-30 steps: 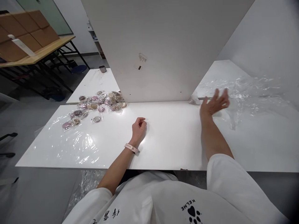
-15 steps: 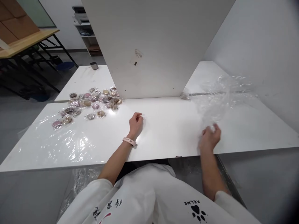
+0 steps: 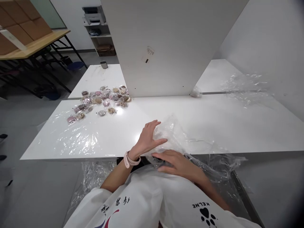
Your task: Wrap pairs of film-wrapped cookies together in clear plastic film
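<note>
A crumpled clear plastic bag (image 3: 175,134) lies in front of me, partly on the white table and partly hanging over its front edge. At the bag's left side is my left hand (image 3: 148,137), open, thumb and fingers apart, with a pink band on the wrist. My right hand (image 3: 177,163) is at the near edge of the bag, just off the table edge, with its fingers stretched out and open. Whether its fingertips touch the plastic I cannot tell. To the left lie several small, individually wrapped round items (image 3: 97,100) in brown, pink and yellowish tones.
More clear plastic (image 3: 247,87) lies at the back right of the table (image 3: 228,133). An upright white panel (image 3: 166,47) rises from the back. Sheet plastic (image 3: 78,141) covers the front left. A small metal cup (image 3: 104,65) stands on the far table.
My right hand has come left from the right side, and a clear bag now lies before me. My left hand has opened and moved nearer. The view has shifted slightly.
</note>
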`<action>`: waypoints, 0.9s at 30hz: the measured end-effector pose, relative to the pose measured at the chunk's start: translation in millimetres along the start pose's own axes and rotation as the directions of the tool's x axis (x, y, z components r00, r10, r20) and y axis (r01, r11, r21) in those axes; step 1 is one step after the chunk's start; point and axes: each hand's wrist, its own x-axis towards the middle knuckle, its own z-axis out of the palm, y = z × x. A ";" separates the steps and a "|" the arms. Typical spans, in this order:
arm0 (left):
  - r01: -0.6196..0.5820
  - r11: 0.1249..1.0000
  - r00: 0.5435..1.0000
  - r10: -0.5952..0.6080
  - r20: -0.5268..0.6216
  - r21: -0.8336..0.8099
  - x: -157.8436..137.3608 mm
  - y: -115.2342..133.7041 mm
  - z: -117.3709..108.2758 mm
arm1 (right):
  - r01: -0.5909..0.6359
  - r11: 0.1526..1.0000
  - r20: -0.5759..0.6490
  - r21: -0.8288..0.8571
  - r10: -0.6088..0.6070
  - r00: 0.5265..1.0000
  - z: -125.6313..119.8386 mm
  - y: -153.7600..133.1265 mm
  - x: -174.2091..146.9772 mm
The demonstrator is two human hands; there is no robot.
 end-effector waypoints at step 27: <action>0.275 0.721 0.573 -0.654 -0.494 -0.635 -5.6 -94.8 -92.9 | -0.385 0.835 -0.843 -0.393 -0.160 0.513 -148.6 113.9 80.1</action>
